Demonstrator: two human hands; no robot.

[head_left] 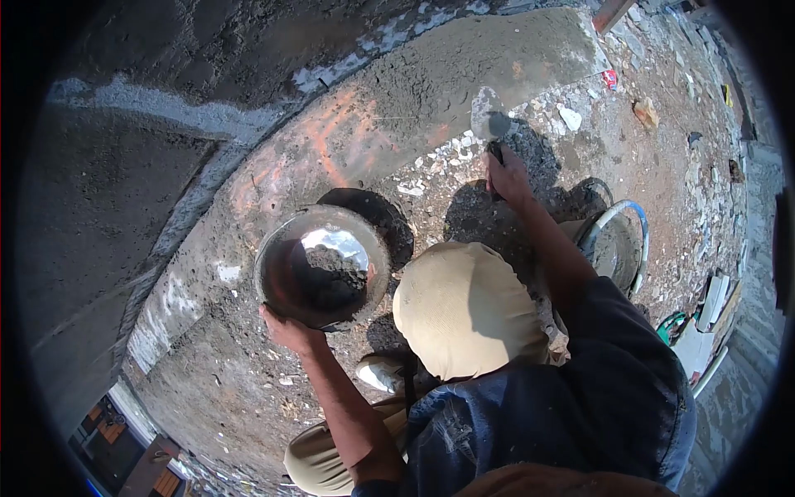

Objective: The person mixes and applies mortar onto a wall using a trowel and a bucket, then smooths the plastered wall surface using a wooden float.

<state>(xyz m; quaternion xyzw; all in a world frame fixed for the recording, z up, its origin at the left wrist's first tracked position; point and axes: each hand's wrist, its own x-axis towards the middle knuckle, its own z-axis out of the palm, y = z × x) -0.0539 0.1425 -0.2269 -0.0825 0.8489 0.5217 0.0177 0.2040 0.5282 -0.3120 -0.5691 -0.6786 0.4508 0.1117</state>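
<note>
My left hand (291, 333) grips the near left rim of a round, shiny metal bowl (374, 240). Wet grey mortar (338, 277) lies in the bowl. Stretched forward, my right hand (509, 180) is closed round the dark handle of a trowel (489, 116). The trowel's blade, smeared with grey, is over the edge between a strip of fresh mortar (464, 66) and the rubble-strewn ground. My bent knee (468, 311) is between the two hands.
A bucket (643, 240) with a pale blue and white rim or handle stands right of my right arm. White chips (570, 118) litter the ground. A rough plastered wall (108, 182) rises at the left. Boards and scraps (704, 323) lie far right.
</note>
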